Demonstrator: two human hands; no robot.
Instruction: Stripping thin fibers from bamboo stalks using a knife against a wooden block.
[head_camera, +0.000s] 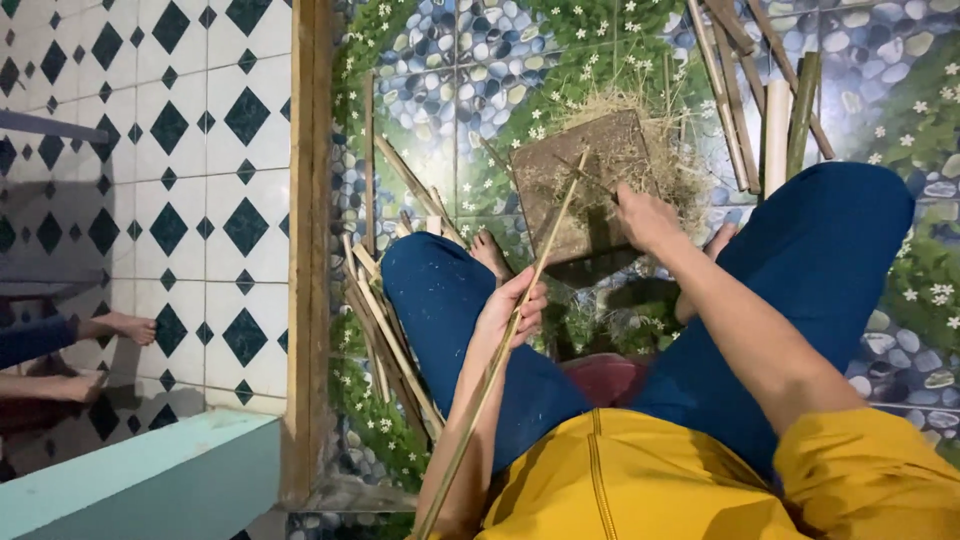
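While the person sits on the floor (640, 40), the left hand (515, 305) grasps a long bamboo strip (520, 310), slanted so its tip rests on the wooden block (580, 190), where the right hand (645, 218) is clenched on a thin blade (585, 178), seemingly shaving it.

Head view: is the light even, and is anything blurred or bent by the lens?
Head view: cool, dim light, brighter over the floor tiles; left hand and bamboo strip fairly sharp; right hand slightly soft on the wooden block; the door frame leans, wide-angle distortion.
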